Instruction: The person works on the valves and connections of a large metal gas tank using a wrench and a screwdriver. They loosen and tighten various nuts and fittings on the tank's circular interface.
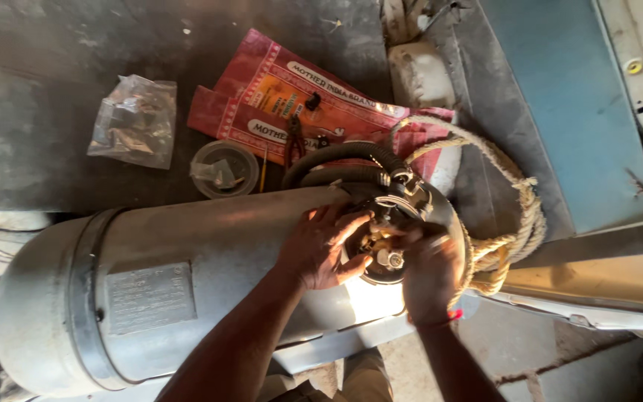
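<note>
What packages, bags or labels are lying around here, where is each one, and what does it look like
Red woven sack: flat on the floor above the cylinder, white oval patches.
Clear plastic bag: left of the sack, crumpled, small dark parts inside.
Metal label plate: rectangular, grey, on the grey cylinder.

Red printed sack point(292, 97), clear plastic bag point(134, 120), grey embossed plate point(150, 296).

Large grey metal gas cylinder point(187, 283) lay on its side, rounded end at left, riveted plate on its flank, raised band near left end. Round metal valve assembly point(388, 238) sat at right end, brass-coloured fittings in middle, clamp ring above. Two black corrugated hoses point(336, 160) curved up from valve. Thick tan rope point(507, 223) was looped and knotted around same end, beside valve.
</note>
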